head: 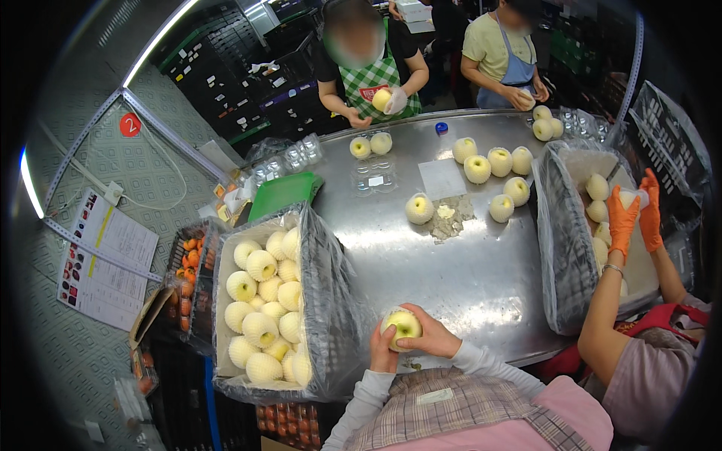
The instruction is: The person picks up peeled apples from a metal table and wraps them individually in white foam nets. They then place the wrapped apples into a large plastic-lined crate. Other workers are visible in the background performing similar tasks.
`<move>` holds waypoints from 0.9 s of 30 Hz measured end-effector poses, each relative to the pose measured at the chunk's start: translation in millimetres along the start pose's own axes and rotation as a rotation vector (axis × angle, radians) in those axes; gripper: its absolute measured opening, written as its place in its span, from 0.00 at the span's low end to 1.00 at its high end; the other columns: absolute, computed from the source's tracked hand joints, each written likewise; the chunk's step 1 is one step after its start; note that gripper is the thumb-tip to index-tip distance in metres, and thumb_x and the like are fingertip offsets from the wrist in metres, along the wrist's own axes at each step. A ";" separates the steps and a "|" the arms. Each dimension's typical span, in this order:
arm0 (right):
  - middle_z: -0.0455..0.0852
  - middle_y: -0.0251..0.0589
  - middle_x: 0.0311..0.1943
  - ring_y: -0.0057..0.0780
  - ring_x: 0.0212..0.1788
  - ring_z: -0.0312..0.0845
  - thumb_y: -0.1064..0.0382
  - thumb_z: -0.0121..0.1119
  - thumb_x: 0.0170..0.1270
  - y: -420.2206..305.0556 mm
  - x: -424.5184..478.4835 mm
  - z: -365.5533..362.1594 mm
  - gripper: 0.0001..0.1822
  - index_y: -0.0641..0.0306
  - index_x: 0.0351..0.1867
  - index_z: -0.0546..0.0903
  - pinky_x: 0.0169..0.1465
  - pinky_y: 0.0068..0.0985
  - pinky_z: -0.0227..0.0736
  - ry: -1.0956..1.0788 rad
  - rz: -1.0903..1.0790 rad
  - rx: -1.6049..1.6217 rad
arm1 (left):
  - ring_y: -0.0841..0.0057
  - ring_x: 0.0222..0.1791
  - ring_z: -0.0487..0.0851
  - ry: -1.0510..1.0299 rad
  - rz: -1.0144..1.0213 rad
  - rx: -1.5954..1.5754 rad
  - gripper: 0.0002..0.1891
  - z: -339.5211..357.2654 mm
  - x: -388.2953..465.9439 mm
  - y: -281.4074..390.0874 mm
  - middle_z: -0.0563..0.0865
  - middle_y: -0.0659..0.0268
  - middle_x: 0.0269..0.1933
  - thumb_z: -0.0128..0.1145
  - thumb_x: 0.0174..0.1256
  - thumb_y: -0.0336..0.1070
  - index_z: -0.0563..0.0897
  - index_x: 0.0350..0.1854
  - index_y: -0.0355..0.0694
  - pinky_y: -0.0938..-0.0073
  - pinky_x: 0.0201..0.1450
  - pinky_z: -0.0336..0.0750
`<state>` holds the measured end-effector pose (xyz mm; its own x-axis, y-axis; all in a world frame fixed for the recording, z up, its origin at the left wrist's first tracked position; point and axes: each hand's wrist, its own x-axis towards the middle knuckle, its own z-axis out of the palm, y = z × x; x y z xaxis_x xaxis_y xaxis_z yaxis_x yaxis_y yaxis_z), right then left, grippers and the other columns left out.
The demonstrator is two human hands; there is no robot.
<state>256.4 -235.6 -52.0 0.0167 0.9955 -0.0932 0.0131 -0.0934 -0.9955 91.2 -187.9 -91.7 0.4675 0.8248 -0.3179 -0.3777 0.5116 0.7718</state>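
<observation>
Both of my hands hold one pale yellow-green apple (pixel 405 327) over the near edge of the steel table (pixel 395 259). My left hand (pixel 383 346) cups its left side, while my right hand (pixel 431 332) grips it from the right with the thumb across its front. White foam netting shows around the apple's upper left. Left of my hands stands a plastic-lined crate (pixel 333 304) full of apples in foam nets (pixel 262 330). Ahead on the table rests a netted apple (pixel 419 208), beside a wet, crumpled patch (pixel 451 217).
Across the table are a clear plastic tray (pixel 375 177), netted apples (pixel 500 162), a white sheet (pixel 442 178) and a blue roll (pixel 441 128). A green lid (pixel 282 194) lies beyond my crate. Two co-workers stand opposite; another, in orange gloves (pixel 623 222), works over the right crate (pixel 547 225).
</observation>
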 end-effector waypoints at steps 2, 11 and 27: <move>0.78 0.55 0.61 0.46 0.63 0.77 0.50 0.80 0.49 6.9 -0.8 5.1 0.52 0.69 0.72 0.65 0.65 0.35 0.73 -0.004 0.032 0.100 | 0.74 0.56 0.83 0.046 0.002 0.079 0.27 -7.4 -1.7 -6.7 0.83 0.61 0.58 0.62 0.72 0.43 0.75 0.67 0.32 0.72 0.60 0.77; 0.78 0.47 0.62 0.37 0.62 0.77 0.57 0.84 0.46 61.3 15.9 15.4 0.54 0.66 0.73 0.63 0.64 0.33 0.75 0.095 0.022 0.075 | 0.70 0.60 0.80 0.069 -0.066 0.338 0.34 -38.7 6.2 -22.0 0.77 0.55 0.67 0.63 0.73 0.48 0.66 0.75 0.37 0.68 0.62 0.75; 0.71 0.51 0.61 0.55 0.61 0.74 0.54 0.80 0.40 102.0 185.9 -69.3 0.51 0.52 0.69 0.67 0.62 0.42 0.75 0.390 -0.015 -0.536 | 0.67 0.75 0.68 -0.425 -0.465 0.828 0.39 -91.0 -91.1 -7.1 0.63 0.56 0.80 0.63 0.74 0.43 0.59 0.81 0.42 0.68 0.75 0.63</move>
<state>330.1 -61.2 -169.9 0.3721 0.9276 0.0331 0.5097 -0.1744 -0.8425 -21.5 -244.8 -118.3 0.7304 0.3533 -0.5846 0.5036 0.2997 0.8103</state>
